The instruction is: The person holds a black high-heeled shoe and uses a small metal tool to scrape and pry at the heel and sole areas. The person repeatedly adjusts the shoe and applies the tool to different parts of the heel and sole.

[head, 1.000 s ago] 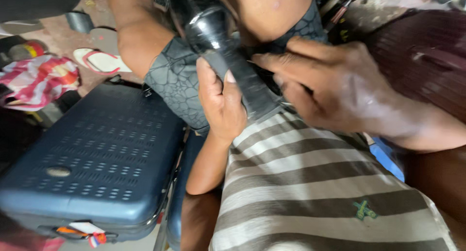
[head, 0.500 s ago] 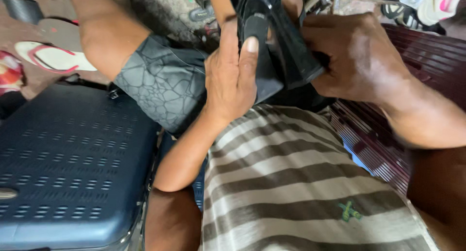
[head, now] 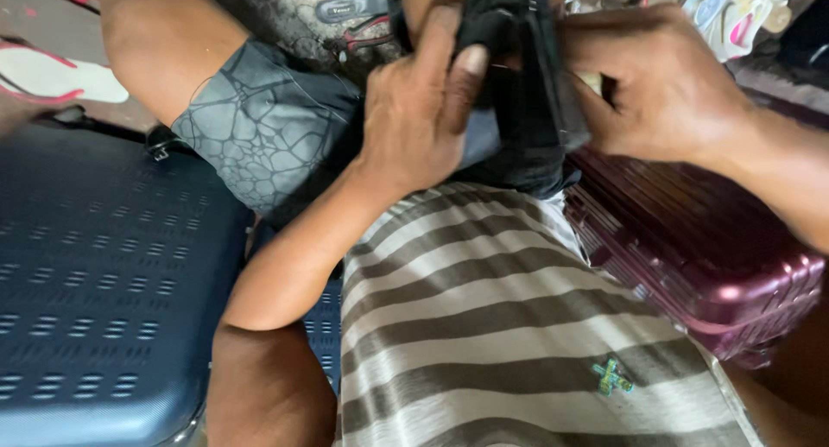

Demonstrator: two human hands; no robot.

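Observation:
Both my hands grip a long black object (head: pixel 518 58) with a glossy dark surface at the top middle of the head view; what it is I cannot tell. My left hand (head: pixel 414 110) presses flat against its left side, thumb up along it. On its right side my right hand (head: pixel 665 84) is clamped, fingers curled around the edge. The object rests above my lap, over my brown and cream striped shirt (head: pixel 501 326). My left knee in grey web-patterned shorts (head: pixel 268 127) is beside the left hand.
A dark blue hard suitcase (head: pixel 95 283) lies at the left. A maroon ribbed hard suitcase (head: pixel 699 248) lies at the right under my right forearm. A white and red sandal (head: pixel 60 71) is on the floor at top left. Footwear (head: pixel 734 15) is piled at top right.
The view has moved in closer and tilted down. The black object has shifted up and to the right, and both hands have closed more tightly around it.

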